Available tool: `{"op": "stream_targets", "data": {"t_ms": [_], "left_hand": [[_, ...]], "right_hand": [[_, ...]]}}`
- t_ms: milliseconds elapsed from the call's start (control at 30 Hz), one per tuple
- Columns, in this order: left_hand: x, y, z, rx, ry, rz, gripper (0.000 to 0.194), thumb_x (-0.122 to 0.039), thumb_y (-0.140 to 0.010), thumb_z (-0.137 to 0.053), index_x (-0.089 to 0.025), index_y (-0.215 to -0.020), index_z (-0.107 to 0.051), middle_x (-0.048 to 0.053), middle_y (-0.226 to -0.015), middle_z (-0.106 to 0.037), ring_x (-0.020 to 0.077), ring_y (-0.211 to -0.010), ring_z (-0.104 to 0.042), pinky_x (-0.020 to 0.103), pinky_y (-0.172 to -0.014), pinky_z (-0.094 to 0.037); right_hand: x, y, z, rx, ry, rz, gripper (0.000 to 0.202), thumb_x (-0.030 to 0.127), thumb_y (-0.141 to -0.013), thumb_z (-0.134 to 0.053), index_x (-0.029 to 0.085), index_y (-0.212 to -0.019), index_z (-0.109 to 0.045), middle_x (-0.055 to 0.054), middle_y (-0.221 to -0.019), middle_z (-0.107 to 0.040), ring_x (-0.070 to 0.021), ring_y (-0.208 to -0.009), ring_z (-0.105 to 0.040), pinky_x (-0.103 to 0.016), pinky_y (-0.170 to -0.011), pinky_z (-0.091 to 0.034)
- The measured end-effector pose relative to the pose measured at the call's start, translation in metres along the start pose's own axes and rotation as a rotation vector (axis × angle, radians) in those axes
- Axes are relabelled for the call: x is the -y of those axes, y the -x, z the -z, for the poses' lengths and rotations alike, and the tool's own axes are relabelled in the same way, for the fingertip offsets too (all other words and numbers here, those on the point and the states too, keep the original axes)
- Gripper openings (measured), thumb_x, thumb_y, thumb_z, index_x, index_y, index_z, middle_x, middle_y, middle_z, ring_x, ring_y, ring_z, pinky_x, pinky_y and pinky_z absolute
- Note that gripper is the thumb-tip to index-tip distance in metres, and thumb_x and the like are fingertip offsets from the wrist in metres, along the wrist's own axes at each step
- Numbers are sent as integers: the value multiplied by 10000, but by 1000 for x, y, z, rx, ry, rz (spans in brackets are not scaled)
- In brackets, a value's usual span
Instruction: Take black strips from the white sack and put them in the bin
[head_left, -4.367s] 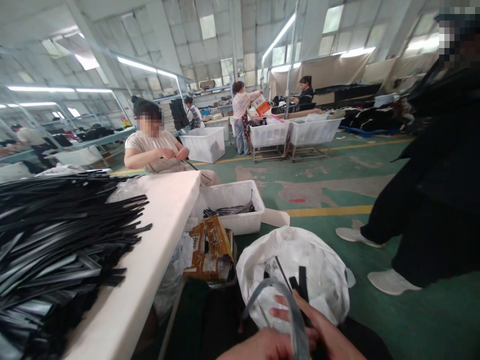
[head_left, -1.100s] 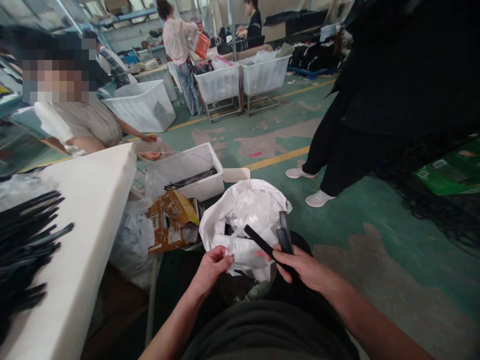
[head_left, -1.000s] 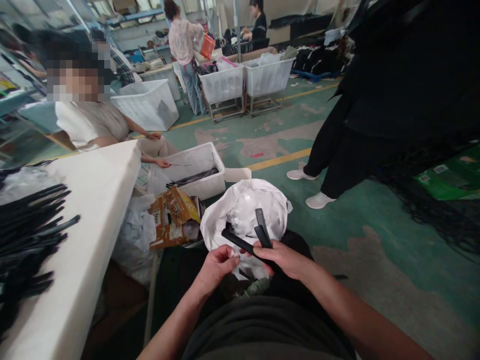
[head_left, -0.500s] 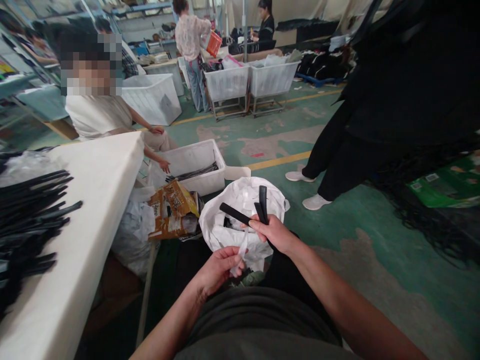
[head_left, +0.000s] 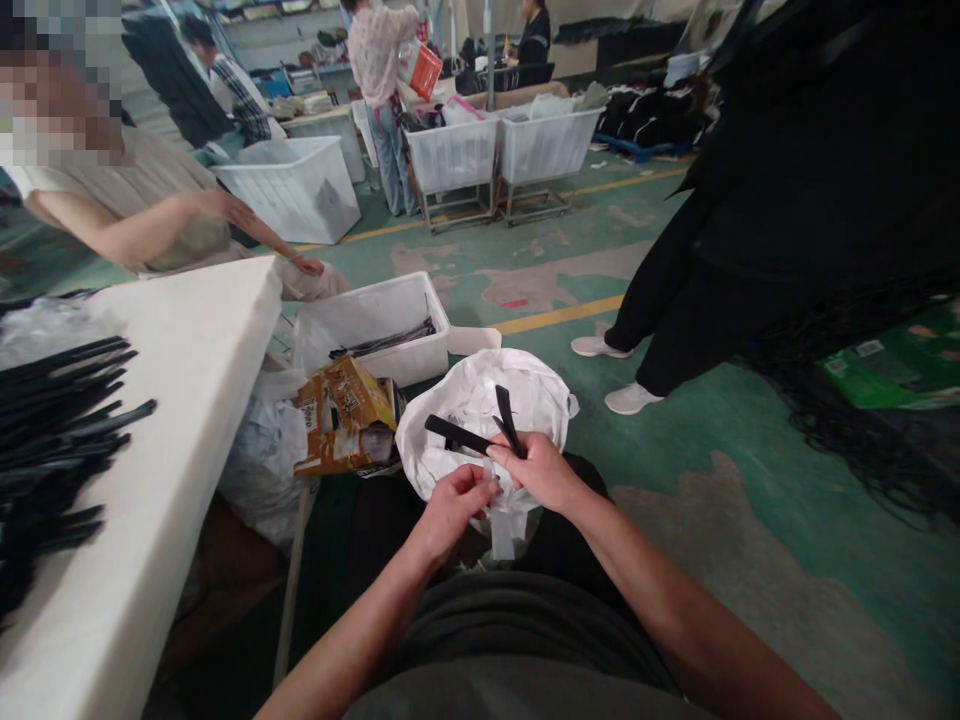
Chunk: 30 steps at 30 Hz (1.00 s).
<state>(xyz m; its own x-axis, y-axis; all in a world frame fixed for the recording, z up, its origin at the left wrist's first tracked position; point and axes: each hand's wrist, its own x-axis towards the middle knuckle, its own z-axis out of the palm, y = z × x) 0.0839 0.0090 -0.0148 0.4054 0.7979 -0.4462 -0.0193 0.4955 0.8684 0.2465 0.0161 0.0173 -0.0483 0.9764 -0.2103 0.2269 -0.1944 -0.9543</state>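
Observation:
My right hand (head_left: 541, 470) grips black flat strips (head_left: 480, 432) whose ends stick up and to the left over a white plastic bag (head_left: 536, 395) in front of my lap. My left hand (head_left: 454, 505) pinches a thin clear strip of film (head_left: 501, 530) that hangs down below the black strips. Both hands are close together just above the bag's near edge.
A white table (head_left: 187, 420) at my left carries a pile of black strips (head_left: 60, 440). Beside it stand a torn brown carton (head_left: 345, 415) and a white bin (head_left: 375, 325) with more strips. A seated person (head_left: 135, 215) is at the left, a person in black (head_left: 750, 250) stands at the right.
My left hand has pulled the clear film down off the black strips. The seated person has leaned back toward the table. The view has tilted down since the oldest frame.

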Motion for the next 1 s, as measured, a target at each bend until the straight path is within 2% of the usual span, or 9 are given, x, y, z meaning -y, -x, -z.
{"op": "stream_targets", "data": {"t_ms": [100, 233, 467, 567, 633, 767, 900, 1000], "left_hand": [[4, -2, -1, 24, -39, 29, 361, -494, -692, -745, -144, -738, -670, 27, -680, -645, 107, -560, -495, 238, -554, -364], [10, 1, 2, 70, 9, 59, 359, -454, -697, -746, -123, -833, -722, 46, -683, -670, 97, -529, -493, 230, -542, -366], [16, 9, 11, 219, 47, 206, 246, -323, -672, -796, -140, -829, -748, 67, -732, -713, 105, -577, -594, 193, -562, -448], [16, 12, 12, 290, 46, 261, 218, -307, -697, -791, -121, -804, -751, 61, -671, -700, 105, -556, -619, 173, -543, -468], [14, 12, 12, 298, 94, 288, 233, -314, -709, -792, -104, -801, -749, 81, -696, -714, 109, -561, -636, 169, -542, -488], [12, 10, 17, 184, 340, 340, 278, -298, -687, -828, -88, -842, -732, 108, -796, -731, 123, -615, -668, 182, -577, -540], [15, 2, 26, 25, 602, 280, 220, -239, -680, -842, -114, -731, -668, 28, -659, -669, 82, -546, -616, 157, -536, -530], [17, -5, 30, -93, 725, 227, 211, -216, -722, -810, -132, -709, -617, -9, -613, -631, 78, -521, -603, 159, -513, -529]], "right_hand": [[2, 1, -1, -16, 13, 1, 288, 414, -783, -539, 146, -799, -642, 58, -474, -424, -98, -426, -404, -205, -407, -361], [1, 0, -1, -31, 35, 15, 294, 433, -784, -535, 153, -772, -623, 53, -500, -428, -98, -440, -404, -208, -413, -360], [-1, -1, -1, -3, 42, 31, 348, 453, -792, -536, 141, -851, -680, 48, -486, -415, -104, -439, -383, -223, -415, -343], [-4, -4, -2, 22, 29, 48, 339, 447, -804, -543, 140, -831, -684, 53, -469, -411, -101, -427, -392, -224, -426, -340], [-7, -6, -1, 28, 25, 45, 343, 440, -811, -542, 135, -864, -691, 56, -464, -425, -99, -418, -402, -225, -436, -341], [-13, -5, 12, -57, 31, -1, 421, 463, -827, -532, 118, -1006, -693, 58, -451, -444, -109, -414, -414, -232, -447, -329], [-17, 18, 28, -118, 114, -52, 414, 507, -834, -523, 131, -857, -696, 61, -429, -401, -118, -402, -386, -249, -446, -310], [-17, 48, 29, -116, 183, -24, 366, 482, -848, -525, 157, -754, -664, 29, -502, -477, -138, -462, -443, -261, -483, -341]]}}
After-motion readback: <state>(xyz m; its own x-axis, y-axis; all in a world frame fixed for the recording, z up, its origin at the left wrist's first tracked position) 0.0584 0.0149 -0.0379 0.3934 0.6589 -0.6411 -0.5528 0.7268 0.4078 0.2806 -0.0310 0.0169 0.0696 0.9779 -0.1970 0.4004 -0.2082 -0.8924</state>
